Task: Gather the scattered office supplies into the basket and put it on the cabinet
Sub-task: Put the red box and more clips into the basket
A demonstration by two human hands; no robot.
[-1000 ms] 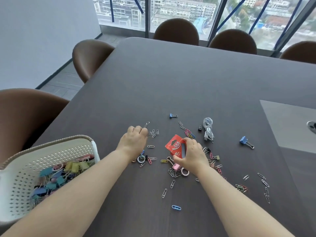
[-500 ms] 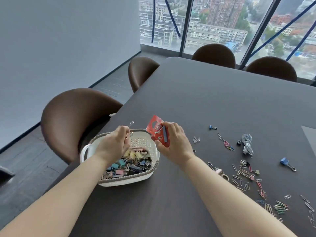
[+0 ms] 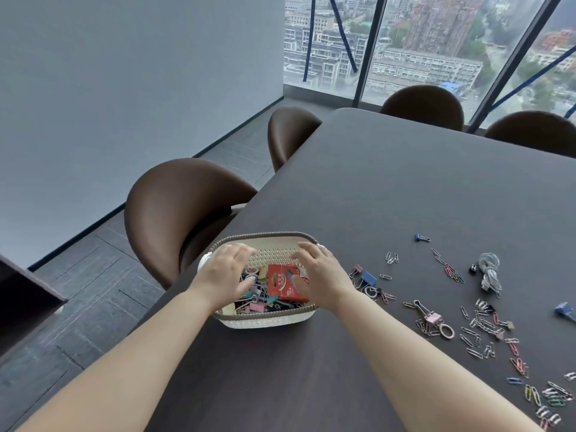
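Nearest chair (image 3: 174, 219): brown, rounded back, tucked against the table's left edge, just behind the basket.
Table (image 3: 405, 188): dark wood-grain top bearing the basket and the loose supplies.
Left hand (image 3: 226, 274): palm down over the left half of the basket, fingers loosely spread and slightly curled, gripping nothing; fingertips blurred.
Basket (image 3: 268, 319): white perforated plastic with a brown woven rim, standing on the table near its left edge; it holds a heap of coloured binder clips.
Red packet (image 3: 285, 283): flat red card pack lying on top of the clips inside the basket, between the two hands, its right edge under the right hand.
Right hand (image 3: 321, 274): palm down over the right half of the basket, fingers extended and parted, empty.
Blue binder clip (image 3: 369, 278): on the table just right of the basket, among a few paper clips and a ring.
Pink binder clip (image 3: 431, 318): on the table, right of centre, handles folded out.
Paper clips (image 3: 486, 325): many, silver and coloured, scattered across the right part of the table.
White cable (image 3: 491, 272): coiled bundle near the right edge, beyond the clips.
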